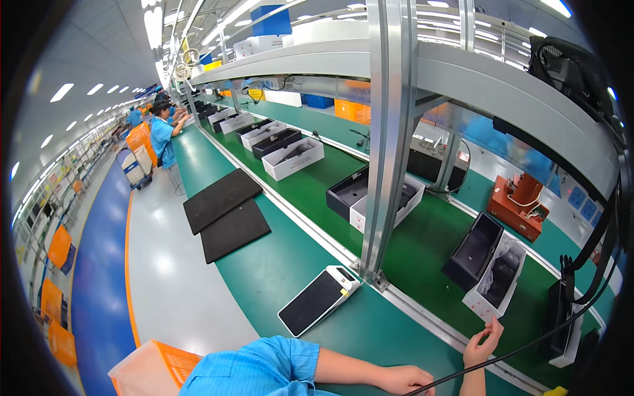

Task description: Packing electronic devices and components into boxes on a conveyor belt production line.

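On the green table (297,264), the left hand (404,380) grips a black cable (528,350); the right hand (483,343), fingers spread, touches a white box (492,300).

left hand (404,381) fingertips cut off, distant workers (160,132) blurred

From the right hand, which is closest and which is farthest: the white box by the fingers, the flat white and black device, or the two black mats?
1. White box, right at the right hand.
2. Flat device, to its left.
3. Black mats, far left, up the belt.
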The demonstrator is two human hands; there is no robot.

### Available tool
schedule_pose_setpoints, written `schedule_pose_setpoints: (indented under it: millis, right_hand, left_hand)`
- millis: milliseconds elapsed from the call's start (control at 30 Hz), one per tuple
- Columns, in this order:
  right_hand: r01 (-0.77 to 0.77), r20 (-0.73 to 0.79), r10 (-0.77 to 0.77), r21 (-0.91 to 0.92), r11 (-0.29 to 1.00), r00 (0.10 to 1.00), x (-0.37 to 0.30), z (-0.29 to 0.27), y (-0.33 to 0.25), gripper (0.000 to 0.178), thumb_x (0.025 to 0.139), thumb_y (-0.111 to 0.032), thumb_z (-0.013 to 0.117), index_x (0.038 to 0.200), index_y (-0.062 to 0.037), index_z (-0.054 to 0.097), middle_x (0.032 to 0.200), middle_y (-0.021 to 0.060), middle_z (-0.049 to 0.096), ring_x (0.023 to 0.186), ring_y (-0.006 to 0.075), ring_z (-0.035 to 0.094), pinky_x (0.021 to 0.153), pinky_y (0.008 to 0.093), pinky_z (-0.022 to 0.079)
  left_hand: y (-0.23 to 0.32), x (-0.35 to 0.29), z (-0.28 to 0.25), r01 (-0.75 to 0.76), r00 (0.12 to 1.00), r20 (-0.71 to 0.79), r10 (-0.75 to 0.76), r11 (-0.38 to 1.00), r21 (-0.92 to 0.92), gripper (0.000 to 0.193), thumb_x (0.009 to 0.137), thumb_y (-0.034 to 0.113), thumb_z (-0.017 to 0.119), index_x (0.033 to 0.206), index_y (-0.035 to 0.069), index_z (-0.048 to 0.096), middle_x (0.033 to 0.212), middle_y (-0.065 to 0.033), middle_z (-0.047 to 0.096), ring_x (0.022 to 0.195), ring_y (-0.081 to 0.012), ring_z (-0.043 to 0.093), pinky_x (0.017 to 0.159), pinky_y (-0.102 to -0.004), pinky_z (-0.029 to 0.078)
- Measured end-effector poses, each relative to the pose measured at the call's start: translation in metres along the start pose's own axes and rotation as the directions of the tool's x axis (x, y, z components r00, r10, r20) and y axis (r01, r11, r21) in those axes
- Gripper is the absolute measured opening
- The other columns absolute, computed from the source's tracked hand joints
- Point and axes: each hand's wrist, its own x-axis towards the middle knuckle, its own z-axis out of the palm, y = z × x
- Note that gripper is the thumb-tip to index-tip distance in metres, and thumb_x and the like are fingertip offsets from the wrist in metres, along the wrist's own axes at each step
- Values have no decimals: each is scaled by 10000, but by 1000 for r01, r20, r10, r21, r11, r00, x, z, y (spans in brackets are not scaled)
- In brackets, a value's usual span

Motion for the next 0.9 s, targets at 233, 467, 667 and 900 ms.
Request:
schedule_pose_setpoints:
  millis: [233, 467, 667, 900]
  right_hand:
    - [57, -42, -56, 6, 998, 998, 6, -12, -1, 611, 711, 173, 426, 1307, 44, 453, 955, 158, 491, 766, 243, 463, 635, 315, 376]
    - [39, -49, -39, -3, 999, 998, 7, -23, -8, 610, 713, 173, 421, 1310, 53, 447, 947, 155, 482, 755, 245, 458, 638, 323, 369]
    - [-6, -51, 6, -5, 1000, 999, 7, -34, -14, 618, 733, 161, 402, 1339, 48, 432, 974, 144, 470, 759, 230, 452, 641, 305, 368]
    - [-79, -31, 80, 39, 996, 996, 4, -41, -13, 660, 719, 158, 425, 1365, 19, 422, 1028, 145, 472, 775, 209, 466, 640, 281, 389]
  left_hand:
    - [-7, 32, 15, -32, 998, -53, 44, 977, 210, 186, 947, 146, 537, 1030, 87, 692, 948, -117, 691, 846, -279, 664, 756, -378, 523]
    - [5, 32, 27, -75, 992, -81, 95, 972, 222, 186, 952, 159, 540, 1027, 77, 689, 930, -118, 691, 836, -270, 663, 744, -368, 522]
    - [9, 34, 39, 0, 998, -62, 11, 984, 176, 198, 958, 175, 536, 1027, 71, 690, 906, -100, 693, 768, -221, 651, 703, -339, 525]
    - [22, 38, 45, 38, 996, -82, -23, 982, 186, 210, 951, 175, 530, 1028, 61, 689, 887, -85, 691, 738, -183, 656, 670, -325, 533]
